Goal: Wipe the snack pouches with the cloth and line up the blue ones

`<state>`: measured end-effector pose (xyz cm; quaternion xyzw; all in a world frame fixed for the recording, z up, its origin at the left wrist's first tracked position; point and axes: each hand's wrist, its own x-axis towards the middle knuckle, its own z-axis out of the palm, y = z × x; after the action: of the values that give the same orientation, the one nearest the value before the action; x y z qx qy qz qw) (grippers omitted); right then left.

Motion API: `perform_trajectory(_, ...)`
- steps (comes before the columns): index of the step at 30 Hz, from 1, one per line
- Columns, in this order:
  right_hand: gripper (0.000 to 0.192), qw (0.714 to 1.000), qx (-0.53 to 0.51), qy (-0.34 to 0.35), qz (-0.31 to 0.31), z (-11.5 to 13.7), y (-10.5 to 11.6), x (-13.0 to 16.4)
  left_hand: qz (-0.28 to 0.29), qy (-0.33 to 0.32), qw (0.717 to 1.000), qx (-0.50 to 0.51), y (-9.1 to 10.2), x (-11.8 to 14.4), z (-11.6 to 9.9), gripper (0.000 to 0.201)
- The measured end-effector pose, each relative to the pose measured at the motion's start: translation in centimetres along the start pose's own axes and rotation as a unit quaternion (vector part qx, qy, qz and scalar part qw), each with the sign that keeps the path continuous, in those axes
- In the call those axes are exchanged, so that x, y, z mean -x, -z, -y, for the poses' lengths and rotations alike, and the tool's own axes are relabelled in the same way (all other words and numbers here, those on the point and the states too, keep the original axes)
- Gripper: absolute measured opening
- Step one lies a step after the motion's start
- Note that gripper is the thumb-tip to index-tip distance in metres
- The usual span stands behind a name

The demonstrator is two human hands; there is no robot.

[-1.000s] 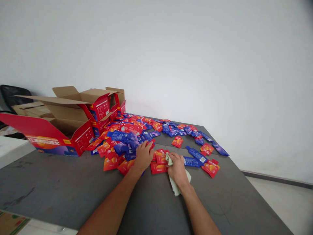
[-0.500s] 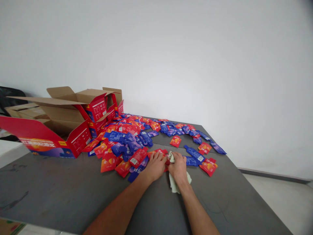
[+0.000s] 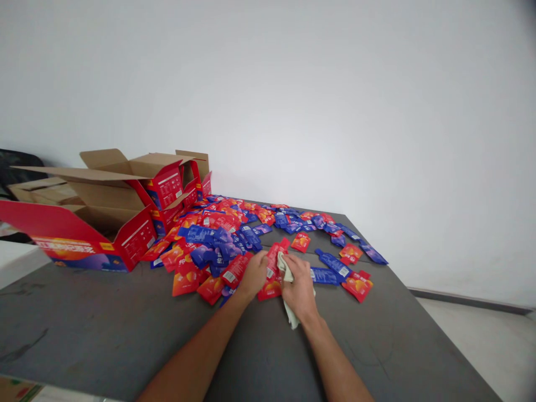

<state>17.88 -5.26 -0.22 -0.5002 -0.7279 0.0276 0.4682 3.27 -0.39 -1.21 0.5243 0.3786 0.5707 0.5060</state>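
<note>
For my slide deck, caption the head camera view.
Left hand holds a red pouch, right hand grips a pale cloth.

A plain white wall fills most of the view, unmarked and evenly lit by soft, diffuse light with no hard shadows. A dark baseboard runs along its foot at the right. The floor beside it is pale and smooth. A large grey table occupies the lower half; its top is matt, with scuffs and dark smears near the left edge. A black chair stands behind, at far left, partly hidden. A white surface adjoins the table's left side.
</note>
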Motion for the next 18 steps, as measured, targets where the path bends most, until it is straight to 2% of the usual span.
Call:
perform_trajectory(3, 0.07, 0.996, -0.031, 0.048, 0.069, 0.9, -0.4, 0.3, 0.073, 0.08, 0.977, 0.182, 0.1, 0.2, -1.1, 0.038)
perform_trajectory(5, 0.073, 0.994, -0.035, 0.057, 0.088, 1.0, -0.6, 0.4, 0.121, 0.109, 0.959, 0.232, 0.3, 0.4, -1.5, 0.051)
perform_trajectory(9, 0.072, 0.999, -0.002, 0.025, 0.027, 0.2, -0.3, 0.2, 0.166, 0.124, 0.953, 0.219, 0.8, 0.7, -1.5, 0.062)
perform_trajectory(13, 0.069, 0.998, 0.033, -0.02, -0.053, -1.0, 0.5, -0.2, 0.185, 0.126, 0.953, 0.202, 0.4, 0.9, -1.1, 0.061)
perform_trajectory(15, 0.067, 0.998, 0.036, -0.018, -0.056, -1.1, 0.7, -0.3, 0.181, 0.126, 0.953, 0.208, 0.1, 1.0, -1.0, 0.062)
perform_trajectory(18, 0.068, 1.0, 0.017, 0.017, -0.006, -0.4, 0.5, -0.2, 0.161, 0.125, 0.949, 0.241, 0.1, 0.9, -1.2, 0.069)
